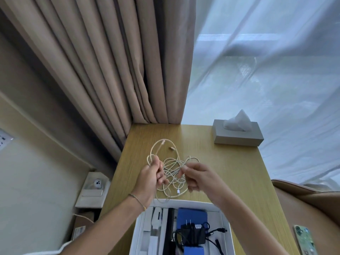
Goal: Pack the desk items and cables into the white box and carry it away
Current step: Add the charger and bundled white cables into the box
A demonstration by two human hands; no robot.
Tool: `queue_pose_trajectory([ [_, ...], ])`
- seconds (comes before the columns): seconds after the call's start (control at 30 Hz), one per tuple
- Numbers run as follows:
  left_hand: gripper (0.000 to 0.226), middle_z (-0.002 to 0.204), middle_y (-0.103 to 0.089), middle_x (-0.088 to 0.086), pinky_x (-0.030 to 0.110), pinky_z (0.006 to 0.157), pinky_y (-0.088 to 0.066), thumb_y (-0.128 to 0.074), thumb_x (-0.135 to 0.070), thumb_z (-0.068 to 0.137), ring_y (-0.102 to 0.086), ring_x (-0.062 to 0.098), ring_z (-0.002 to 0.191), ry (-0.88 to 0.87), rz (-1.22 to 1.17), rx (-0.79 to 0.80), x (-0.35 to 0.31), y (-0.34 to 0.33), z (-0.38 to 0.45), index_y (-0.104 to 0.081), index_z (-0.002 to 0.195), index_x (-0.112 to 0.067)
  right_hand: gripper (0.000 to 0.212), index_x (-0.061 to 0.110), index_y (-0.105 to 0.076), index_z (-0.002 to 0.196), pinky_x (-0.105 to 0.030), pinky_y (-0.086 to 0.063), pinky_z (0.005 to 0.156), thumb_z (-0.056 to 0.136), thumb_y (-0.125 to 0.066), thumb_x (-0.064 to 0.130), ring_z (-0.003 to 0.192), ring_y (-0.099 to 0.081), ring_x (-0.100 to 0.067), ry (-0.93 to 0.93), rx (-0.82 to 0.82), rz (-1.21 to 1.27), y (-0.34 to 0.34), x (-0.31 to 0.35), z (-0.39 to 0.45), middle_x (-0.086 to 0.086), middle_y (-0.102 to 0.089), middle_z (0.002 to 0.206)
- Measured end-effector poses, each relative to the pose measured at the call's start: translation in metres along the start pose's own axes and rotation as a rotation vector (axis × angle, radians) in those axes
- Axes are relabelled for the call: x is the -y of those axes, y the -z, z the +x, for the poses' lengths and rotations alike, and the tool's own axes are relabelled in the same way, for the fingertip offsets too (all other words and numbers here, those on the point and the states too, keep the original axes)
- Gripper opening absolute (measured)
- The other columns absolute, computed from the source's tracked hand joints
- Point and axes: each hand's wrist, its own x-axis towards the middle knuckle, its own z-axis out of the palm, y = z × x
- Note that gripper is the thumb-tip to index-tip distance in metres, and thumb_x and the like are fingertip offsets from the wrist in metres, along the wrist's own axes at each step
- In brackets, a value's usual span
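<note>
- Above the wooden surface [230, 172], both hands hold a tangled pale cable [172, 168] clear of the near edge.
- Left hand [150, 178]: fingers curled round a bundle of loops, which rise above the fist.
- Right hand [197, 176]: thumb and fingers pinch strands at the tangle's right side.
- Cable's lower loops hang down just past the far rim of the white box [227, 223]; one white plug shows near that rim.
- White box sits open at the near edge, holding a black power adapter [193, 234] with black leads, a blue item [192, 216] and white parts.
- Grey tissue box [238, 135] stands at the far right corner.
- Phone [304, 240] lies at the right edge.
</note>
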Motion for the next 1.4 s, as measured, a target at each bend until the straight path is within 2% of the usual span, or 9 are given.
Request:
queue_pose_trajectory([
  [0.13, 0.068, 0.060, -0.057, 0.011, 0.033, 0.053, -0.054, -0.054, -0.071, 0.075, -0.058, 0.024, 0.054, -0.071, 0.133, 0.004, 0.016, -0.016, -0.014, -0.063, 0.091, -0.006, 0.031, 0.016, -0.071, 0.077, -0.021, -0.042, 0.050, 0.103, -0.054, 0.019, 0.049, -0.044, -0.010, -0.068, 0.087, -0.154, -0.029, -0.010, 0.003, 0.004, -0.053, 0.056],
  [0.2, 0.047, 0.072, -0.068, 0.023, 0.046, 0.057, -0.058, -0.069, -0.059, 0.078, -0.066, 0.037, 0.060, -0.072, 0.230, 0.001, 0.019, -0.019, -0.018, -0.070, 0.085, -0.013, 0.030, 0.017, -0.070, 0.071, -0.021, -0.042, 0.051, 0.099, -0.057, 0.016, 0.047, -0.044, -0.007, -0.094, 0.107, -0.214, -0.032, -0.013, 0.003, 0.009, -0.054, 0.052],
  [0.33, 0.052, 0.053, -0.051, 0.007, 0.037, 0.059, -0.046, -0.053, -0.051, 0.092, -0.051, 0.023, 0.053, -0.044, 0.209, -0.084, 0.022, -0.019, -0.016, -0.059, 0.052, -0.019, 0.035, 0.012, -0.070, 0.068, -0.025, -0.047, 0.054, 0.098, -0.062, 0.027, 0.043, -0.043, -0.010, -0.150, 0.145, -0.331, -0.031, -0.020, 0.002, 0.002, -0.052, 0.049],
  [0.57, 0.046, 0.052, -0.042, 0.000, 0.030, 0.054, -0.051, -0.040, -0.037, 0.105, -0.055, 0.018, 0.052, 0.129, -0.088, -0.092, 0.024, 0.013, -0.006, -0.045, 0.065, -0.013, 0.034, 0.015, -0.071, 0.073, -0.026, -0.048, 0.066, 0.096, -0.063, 0.039, 0.054, -0.047, -0.014, -0.244, 0.130, -0.240, 0.013, -0.044, -0.025, 0.002, -0.049, 0.057],
  [0.77, 0.047, 0.050, -0.034, -0.005, 0.023, 0.046, -0.042, -0.045, -0.054, 0.098, -0.039, 0.012, 0.045, 0.230, 0.298, 0.081, 0.059, 0.007, -0.022, -0.050, 0.075, -0.013, 0.029, 0.009, -0.074, 0.079, -0.030, -0.051, 0.067, 0.094, -0.068, 0.033, 0.053, -0.052, -0.015, -0.212, 0.021, -0.159, 0.008, -0.057, -0.026, 0.003, -0.053, 0.056],
  [0.9, 0.078, 0.059, -0.042, 0.004, 0.019, 0.043, -0.031, -0.054, -0.079, 0.071, -0.032, 0.009, 0.045, 0.157, 0.507, 0.347, 0.074, 0.006, -0.032, -0.064, 0.091, -0.004, 0.034, 0.010, -0.075, 0.077, -0.029, -0.054, 0.063, 0.095, -0.067, 0.037, 0.055, -0.056, -0.014, -0.266, -0.074, -0.158, -0.011, -0.070, -0.023, -0.002, -0.058, 0.060],
  [1.0, 0.047, 0.049, -0.041, -0.014, 0.018, 0.042, -0.028, -0.062, -0.073, 0.075, -0.031, 0.004, 0.041, 0.119, 0.748, 0.487, 0.083, 0.015, -0.039, -0.061, 0.064, -0.027, 0.038, 0.003, -0.074, 0.089, -0.034, -0.058, 0.068, 0.096, -0.065, 0.040, 0.066, -0.061, -0.021, -0.394, -0.095, 0.047, -0.022, -0.084, -0.028, -0.010, -0.064, 0.073],
  [1.2, 0.056, 0.041, -0.035, -0.011, 0.026, 0.049, -0.033, -0.045, -0.050, 0.101, -0.036, 0.010, 0.039, 0.238, 0.861, 0.192, 0.120, 0.035, -0.045, -0.041, 0.053, -0.020, 0.031, 0.009, -0.076, 0.108, -0.029, -0.056, 0.064, 0.102, -0.055, 0.031, 0.063, -0.063, -0.021, -0.457, -0.057, 0.070, -0.019, -0.096, -0.042, -0.013, -0.069, 0.075],
  [1.4, 0.036, 0.063, -0.057, 0.007, 0.041, 0.071, -0.059, -0.044, -0.028, 0.101, -0.062, 0.026, 0.062, 0.432, 0.889, -0.061, 0.154, 0.046, -0.061, -0.054, 0.071, -0.011, 0.027, 0.018, -0.079, 0.105, -0.028, -0.059, 0.069, 0.103, -0.052, 0.019, 0.068, -0.064, -0.022, -0.411, -0.101, 0.079, -0.008, -0.107, -0.051, -0.011, -0.072, 0.078],
])
